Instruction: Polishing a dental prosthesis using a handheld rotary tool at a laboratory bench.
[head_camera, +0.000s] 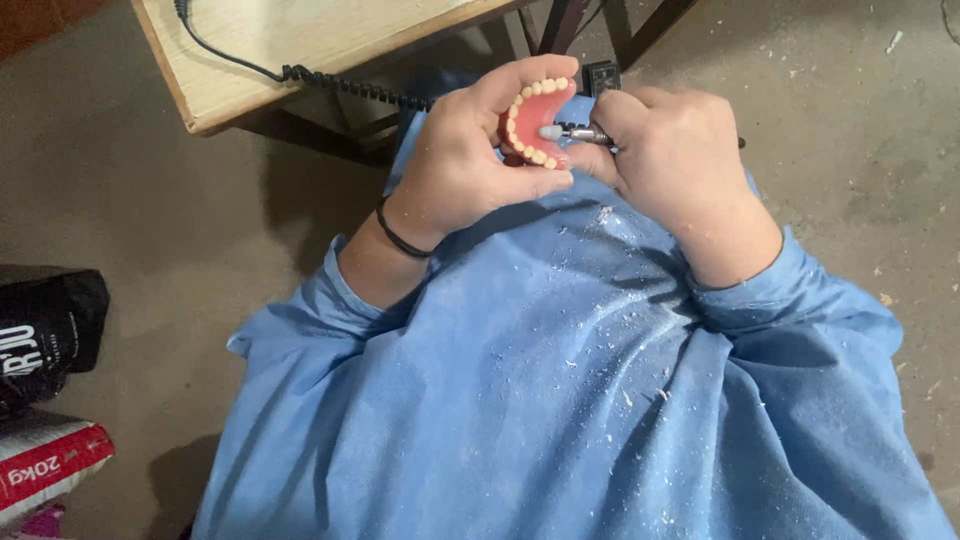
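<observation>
My left hand (470, 150) grips a pink denture (535, 112) with a curved row of pale teeth, held upright over my lap. My right hand (665, 150) is wrapped around a slim rotary handpiece (588, 133). Its small white rounded tip (550, 132) rests against the inner side of the denture. A black band circles my left wrist (400, 238). Both hands are close together, almost touching. White shavings are scattered over my blue gown (560, 380).
A coiled black cable (340, 84) runs from the handpiece up over a light wooden tabletop (300, 50) at the top. Dark table legs (560, 25) stand behind my hands. A black bag (50, 325) and a red and white sack (50, 460) sit at the left on the dusty floor.
</observation>
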